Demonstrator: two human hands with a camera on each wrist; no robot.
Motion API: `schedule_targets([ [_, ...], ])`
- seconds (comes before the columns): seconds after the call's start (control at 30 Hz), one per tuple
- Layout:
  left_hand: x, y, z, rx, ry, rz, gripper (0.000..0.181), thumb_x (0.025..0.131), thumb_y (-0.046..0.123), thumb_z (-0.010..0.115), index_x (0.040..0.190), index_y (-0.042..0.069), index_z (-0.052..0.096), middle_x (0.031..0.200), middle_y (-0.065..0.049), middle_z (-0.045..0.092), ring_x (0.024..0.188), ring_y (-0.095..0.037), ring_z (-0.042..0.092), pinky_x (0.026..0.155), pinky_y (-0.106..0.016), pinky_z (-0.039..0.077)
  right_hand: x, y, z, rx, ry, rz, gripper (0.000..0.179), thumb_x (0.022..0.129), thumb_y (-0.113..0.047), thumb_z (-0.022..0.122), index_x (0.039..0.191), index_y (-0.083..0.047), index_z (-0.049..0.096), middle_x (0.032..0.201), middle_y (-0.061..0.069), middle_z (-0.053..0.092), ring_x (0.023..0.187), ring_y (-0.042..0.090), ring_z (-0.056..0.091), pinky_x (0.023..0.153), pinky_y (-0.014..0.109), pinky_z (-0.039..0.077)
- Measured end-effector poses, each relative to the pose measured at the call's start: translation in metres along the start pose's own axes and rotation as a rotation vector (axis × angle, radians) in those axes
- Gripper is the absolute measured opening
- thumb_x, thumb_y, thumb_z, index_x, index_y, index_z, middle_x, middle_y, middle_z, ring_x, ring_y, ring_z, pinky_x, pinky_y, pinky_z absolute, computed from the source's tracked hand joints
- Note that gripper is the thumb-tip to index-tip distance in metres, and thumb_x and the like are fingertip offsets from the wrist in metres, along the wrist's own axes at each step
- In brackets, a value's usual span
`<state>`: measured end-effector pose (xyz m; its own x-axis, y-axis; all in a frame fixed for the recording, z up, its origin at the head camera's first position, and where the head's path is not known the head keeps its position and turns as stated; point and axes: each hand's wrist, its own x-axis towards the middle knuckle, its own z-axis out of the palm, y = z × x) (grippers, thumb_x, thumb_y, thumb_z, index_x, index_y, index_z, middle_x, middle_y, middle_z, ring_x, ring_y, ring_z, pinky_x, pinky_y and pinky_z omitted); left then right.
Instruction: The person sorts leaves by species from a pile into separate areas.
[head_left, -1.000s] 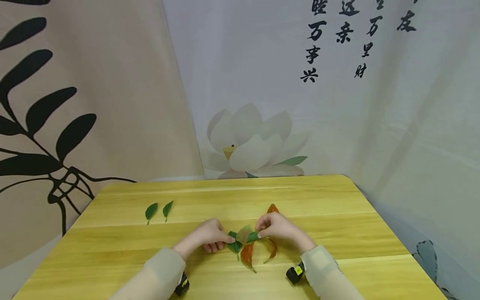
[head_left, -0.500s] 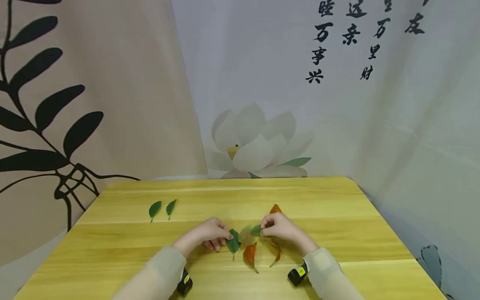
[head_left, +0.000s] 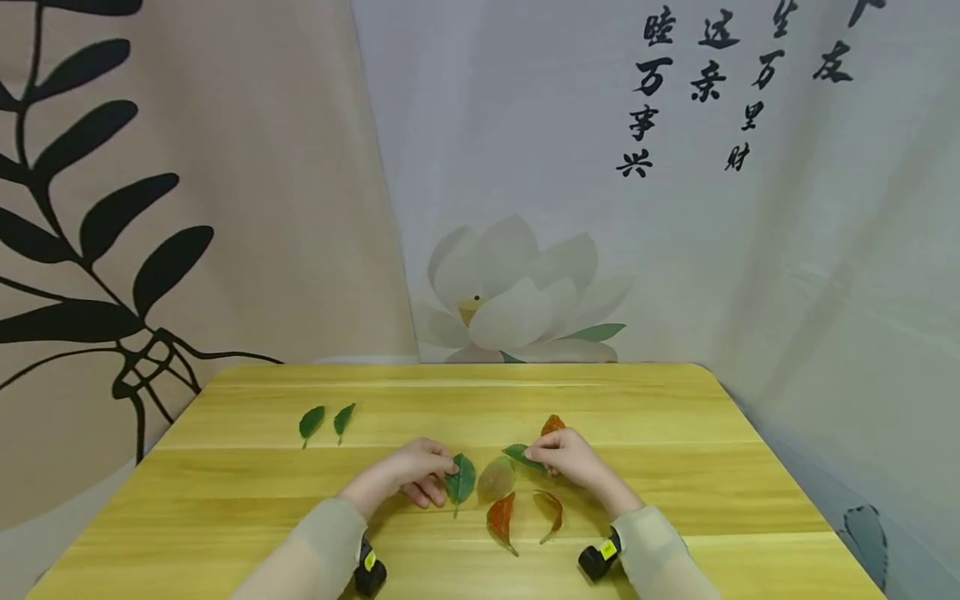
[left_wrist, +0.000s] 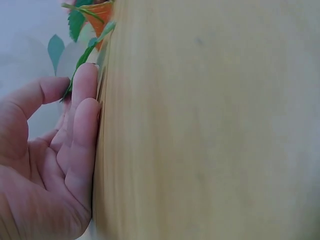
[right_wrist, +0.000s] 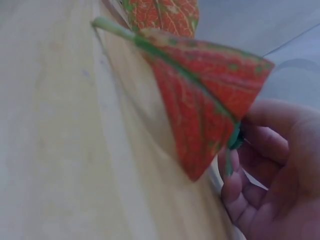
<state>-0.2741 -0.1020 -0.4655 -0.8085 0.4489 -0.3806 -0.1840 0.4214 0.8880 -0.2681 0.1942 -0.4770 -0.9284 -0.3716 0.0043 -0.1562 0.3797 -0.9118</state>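
Note:
My left hand (head_left: 420, 471) pinches a green leaf (head_left: 462, 480) by its edge between thumb and fingers, with the other fingers resting low by the tabletop. In my right hand (head_left: 573, 460) another green leaf (head_left: 516, 452) is pinched, its tip pointing left. Between the hands lies a pale yellow-green leaf (head_left: 497, 480). Nearer to me are an orange-red leaf (head_left: 500, 517) and a curled orange-brown leaf (head_left: 551, 510). One more orange leaf (head_left: 552, 424) is partly hidden behind my right hand. Large in the right wrist view, a folded red leaf (right_wrist: 200, 85) stands before the fingers.
Two small green leaves, one rounder (head_left: 311, 422) and one narrower (head_left: 343, 419), lie at the table's back left. The yellow wooden table (head_left: 225, 500) ends at a printed cloth backdrop (head_left: 300, 208). A black wrist camera (head_left: 598, 560) sits under the right sleeve.
Both hands have drawn apart: the left moved its green leaf leftward, the right carried its leaf right and away from me. The pale leaf, formerly overlapped by them, now lies uncovered. The head view shifted slightly.

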Motion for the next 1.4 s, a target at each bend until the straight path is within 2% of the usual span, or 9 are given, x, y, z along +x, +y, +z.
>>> schedule_targets([
  [0.13, 0.0, 0.001, -0.001, -0.008, 0.002, 0.007, 0.018, 0.092, 0.02, 0.062, 0.094, 0.003, 0.061, 0.084, -0.016, 0.063, 0.056, -0.017, 0.067, 0.046, -0.028, 0.053, -0.002, -0.002, -0.001, 0.032, 0.033, 0.021, 0.018, 0.092, -0.009, 0.065, 0.102, 0.003, 0.073, 0.085, 0.004, 0.067, 0.06, 0.015, 0.053, 0.055, 0.028, 0.047],
  [0.23, 0.001, 0.003, -0.001, -0.007, 0.007, 0.009, 0.018, 0.092, 0.02, 0.062, 0.092, 0.003, 0.06, 0.08, -0.015, 0.062, 0.055, -0.017, 0.067, 0.045, -0.027, 0.053, -0.002, 0.001, -0.002, 0.037, 0.056, 0.029, 0.015, 0.09, -0.005, 0.066, 0.101, 0.003, 0.072, 0.091, 0.005, 0.067, 0.065, 0.017, 0.056, 0.057, 0.03, 0.049],
  [0.33, -0.001, 0.003, 0.0, 0.001, 0.015, 0.003, 0.017, 0.092, 0.019, 0.062, 0.094, 0.002, 0.061, 0.08, -0.015, 0.061, 0.055, -0.017, 0.067, 0.045, -0.028, 0.053, 0.001, 0.007, -0.001, 0.063, 0.068, 0.034, 0.018, 0.088, -0.001, 0.066, 0.105, 0.003, 0.067, 0.087, 0.004, 0.064, 0.064, 0.016, 0.053, 0.054, 0.028, 0.046],
  [0.57, -0.001, 0.001, 0.001, 0.001, 0.012, -0.004, 0.023, 0.091, 0.019, 0.062, 0.105, 0.002, 0.062, 0.091, -0.017, 0.059, 0.055, -0.018, 0.067, 0.045, -0.028, 0.053, 0.0, 0.006, 0.002, 0.162, 0.112, 0.062, 0.047, 0.083, 0.006, 0.06, 0.129, 0.008, 0.052, 0.076, 0.002, 0.049, 0.056, 0.013, 0.04, 0.048, 0.025, 0.039],
  [0.7, -0.002, 0.001, 0.001, 0.003, 0.02, -0.012, 0.021, 0.09, 0.019, 0.062, 0.102, 0.001, 0.062, 0.089, -0.017, 0.06, 0.055, -0.018, 0.067, 0.045, -0.028, 0.053, 0.0, 0.007, -0.001, 0.137, 0.071, 0.068, 0.038, 0.086, 0.004, 0.056, 0.122, 0.013, 0.059, 0.094, 0.015, 0.066, 0.061, 0.013, 0.044, 0.054, 0.025, 0.046],
  [0.8, -0.001, 0.002, 0.001, 0.001, 0.019, -0.011, 0.02, 0.089, 0.019, 0.062, 0.1, 0.002, 0.063, 0.089, -0.016, 0.06, 0.055, -0.018, 0.067, 0.045, -0.027, 0.052, 0.0, 0.008, -0.003, 0.145, 0.07, 0.076, 0.028, 0.088, 0.002, 0.053, 0.111, 0.014, 0.065, 0.108, 0.02, 0.068, 0.061, 0.014, 0.048, 0.057, 0.026, 0.049],
  [1.07, 0.0, 0.004, 0.002, 0.003, 0.017, -0.012, 0.021, 0.09, 0.018, 0.061, 0.104, 0.002, 0.063, 0.091, -0.017, 0.06, 0.055, -0.018, 0.067, 0.045, -0.027, 0.052, -0.001, 0.008, -0.003, 0.228, 0.085, 0.118, 0.021, 0.092, -0.004, 0.051, 0.102, 0.01, 0.063, 0.098, 0.015, 0.069, 0.071, 0.015, 0.057, 0.06, 0.026, 0.049],
  [1.23, 0.0, 0.003, 0.001, -0.001, 0.014, -0.007, 0.022, 0.09, 0.018, 0.062, 0.105, 0.002, 0.063, 0.092, -0.017, 0.06, 0.056, -0.019, 0.067, 0.046, -0.028, 0.053, -0.001, 0.006, -0.003, 0.256, 0.098, 0.116, 0.024, 0.094, -0.008, 0.057, 0.108, 0.011, 0.061, 0.082, 0.009, 0.066, 0.064, 0.015, 0.058, 0.059, 0.026, 0.052],
  [1.4, 0.001, 0.002, -0.003, -0.016, -0.02, 0.025, 0.016, 0.091, 0.017, 0.062, 0.095, 0.002, 0.06, 0.084, -0.014, 0.061, 0.057, -0.019, 0.067, 0.046, -0.027, 0.053, 0.003, 0.008, -0.004, 0.244, 0.092, 0.103, 0.029, 0.094, -0.01, 0.062, 0.113, 0.012, 0.062, 0.077, 0.005, 0.064, 0.062, 0.014, 0.059, 0.06, 0.026, 0.054],
])
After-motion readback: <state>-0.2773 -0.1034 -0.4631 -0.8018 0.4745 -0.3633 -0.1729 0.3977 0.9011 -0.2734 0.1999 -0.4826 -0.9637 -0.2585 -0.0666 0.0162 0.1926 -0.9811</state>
